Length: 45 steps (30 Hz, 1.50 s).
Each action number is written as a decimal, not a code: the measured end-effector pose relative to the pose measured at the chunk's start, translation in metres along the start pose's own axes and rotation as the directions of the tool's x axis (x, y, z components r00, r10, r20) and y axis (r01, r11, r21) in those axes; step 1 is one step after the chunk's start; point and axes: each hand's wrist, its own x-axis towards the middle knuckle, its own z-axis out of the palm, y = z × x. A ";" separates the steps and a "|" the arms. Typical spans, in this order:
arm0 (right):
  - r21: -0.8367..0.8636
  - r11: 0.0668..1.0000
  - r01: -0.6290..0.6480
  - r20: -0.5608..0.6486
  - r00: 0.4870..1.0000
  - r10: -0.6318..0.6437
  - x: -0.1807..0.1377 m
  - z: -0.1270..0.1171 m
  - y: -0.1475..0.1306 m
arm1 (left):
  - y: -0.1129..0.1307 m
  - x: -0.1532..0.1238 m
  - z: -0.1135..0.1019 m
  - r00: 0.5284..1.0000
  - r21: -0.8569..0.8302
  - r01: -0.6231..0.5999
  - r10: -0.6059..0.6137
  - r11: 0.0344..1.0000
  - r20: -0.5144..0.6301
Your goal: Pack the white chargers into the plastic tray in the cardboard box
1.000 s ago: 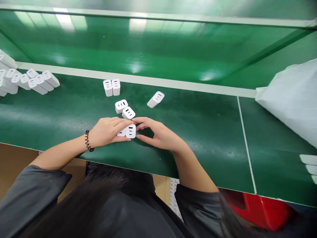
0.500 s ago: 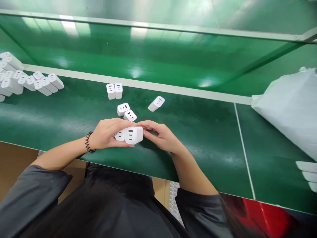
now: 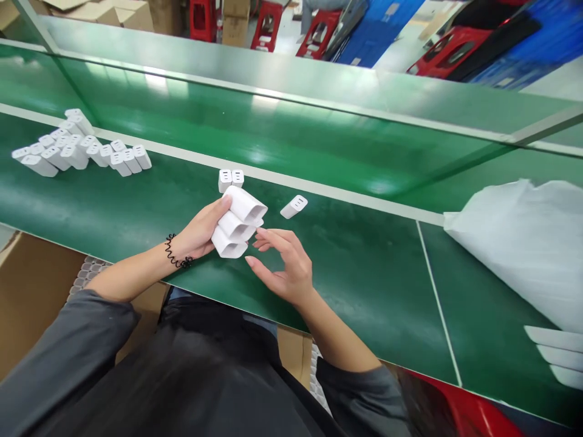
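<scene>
Three white charger housings are stacked in my left hand, their hollow ends turned toward the right. Thumb on top, that hand is closed around the stack above the green bench. My right hand is just right of the housings, thumb and fingers apart and nothing in its grasp. Whether its fingertips touch the lowest housings I cannot tell. Behind the stack stand two housings side by side, slotted ends up, partly covered. A single housing leans further right on the bench, its port slots showing.
A cluster of several white housings stands at the left of the green bench. White sheeting and flat white pieces lie on the right. A low green wall runs along the back. Red stools are beyond it.
My left hand has turned the housings so their hollow ends show, and raised them slightly. My right hand has drawn back and opened. The camera view has tilted up and shifted.
</scene>
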 end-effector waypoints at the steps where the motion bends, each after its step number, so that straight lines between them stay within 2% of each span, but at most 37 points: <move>1: -0.037 0.999 0.017 -0.007 1.000 -0.017 0.005 0.002 -0.007 | 0.002 -0.009 0.000 1.000 -0.107 0.013 -0.014 0.994 -0.014; 4: -0.121 0.989 0.086 0.033 0.996 -0.083 0.019 0.012 -0.031 | 0.000 -0.040 -0.004 0.996 -0.403 0.029 -0.061 0.915 -0.067; 6: -0.163 0.979 0.125 0.110 0.988 -0.108 0.027 0.025 -0.047 | -0.009 -0.064 -0.007 0.989 -0.509 -0.008 -0.070 0.861 -0.134; 10: -0.200 0.956 0.214 0.268 0.951 -0.157 0.034 0.062 -0.076 | -0.037 -0.119 -0.014 0.918 -0.525 -0.185 -0.044 0.831 -0.394; 13: -0.109 0.942 0.318 0.388 0.886 -0.255 0.038 0.093 -0.087 | -0.056 -0.167 -0.035 0.844 -0.412 -0.233 -0.028 0.881 -0.536; 14: -0.066 0.936 0.345 0.427 0.858 -0.286 0.040 0.103 -0.089 | -0.062 -0.187 -0.047 0.802 -0.349 -0.244 -0.014 0.905 -0.597; 15: -0.028 0.932 0.362 0.457 0.833 -0.310 0.041 0.114 -0.090 | -0.068 -0.208 -0.061 0.741 -0.279 -0.249 -0.003 0.927 -0.671; 17: 0.019 0.922 0.386 0.501 0.795 -0.343 0.045 0.137 -0.091 | -0.082 -0.256 -0.092 0.577 -0.152 -0.204 -0.007 0.967 -0.817; 20: 0.024 0.910 0.415 0.568 0.743 -0.354 0.047 0.169 -0.092 | -0.107 -0.327 -0.133 0.317 -0.001 0.053 -0.018 0.999 -0.948; 21: 0.016 0.906 0.424 0.592 0.726 -0.350 0.047 0.180 -0.093 | -0.115 -0.346 -0.144 0.262 0.063 0.174 0.015 0.983 -0.965; 22: 0.004 0.902 0.431 0.617 0.709 -0.342 0.048 0.190 -0.093 | -0.123 -0.360 -0.152 0.248 0.133 0.288 0.060 0.948 -0.967; 23: -0.009 0.899 0.438 0.640 0.694 -0.332 0.049 0.201 -0.094 | -0.130 -0.371 -0.159 0.267 0.207 0.387 0.106 0.898 -0.958; 25: -0.053 0.887 0.459 0.685 0.663 -0.303 0.054 0.223 -0.096 | -0.140 -0.379 -0.169 0.371 0.367 0.506 0.187 0.781 -0.910; 27: -0.092 0.855 0.511 0.742 0.608 -0.283 0.061 0.245 -0.100 | -0.147 -0.374 -0.178 0.482 0.510 0.537 0.251 0.672 -0.839; 28: -0.096 0.831 0.548 0.778 0.562 -0.281 0.065 0.257 -0.102 | -0.149 -0.369 -0.182 0.528 0.570 0.533 0.281 0.626 -0.802; 29: -0.077 0.802 0.592 0.820 0.495 -0.286 0.070 0.269 -0.106 | -0.151 -0.363 -0.186 0.573 0.626 0.514 0.308 0.587 -0.760; 31: 0.006 0.738 0.675 0.898 0.321 -0.301 0.078 0.293 -0.115 | -0.154 -0.351 -0.194 0.670 0.730 0.434 0.352 0.528 -0.653; 32: 0.052 0.706 0.706 0.923 0.235 -0.303 0.082 0.305 -0.120 | -0.155 -0.346 -0.198 0.718 0.774 0.376 0.368 0.509 -0.591; 34: 0.124 0.655 0.745 0.952 0.097 -0.291 0.087 0.329 -0.131 | -0.159 -0.341 -0.206 0.792 0.825 0.258 0.379 0.503 -0.479; 36: 0.178 0.627 0.758 0.966 -0.013 -0.259 0.087 0.353 -0.143 | -0.166 -0.341 -0.215 0.817 0.813 0.202 0.363 0.547 -0.448; 39: 0.269 0.620 0.737 0.961 -0.168 -0.218 0.077 0.389 -0.155 | -0.185 -0.344 -0.230 0.791 0.708 0.289 0.256 0.645 -0.556; 42: 0.334 0.631 0.700 0.942 -0.268 -0.202 0.058 0.424 -0.158 | -0.214 -0.341 -0.241 0.761 0.615 0.406 0.123 0.676 -0.637; 45: 0.371 0.645 0.668 0.923 -0.343 -0.176 0.039 0.453 -0.149 | -0.246 -0.329 -0.243 0.733 0.562 0.477 0.046 0.676 -0.679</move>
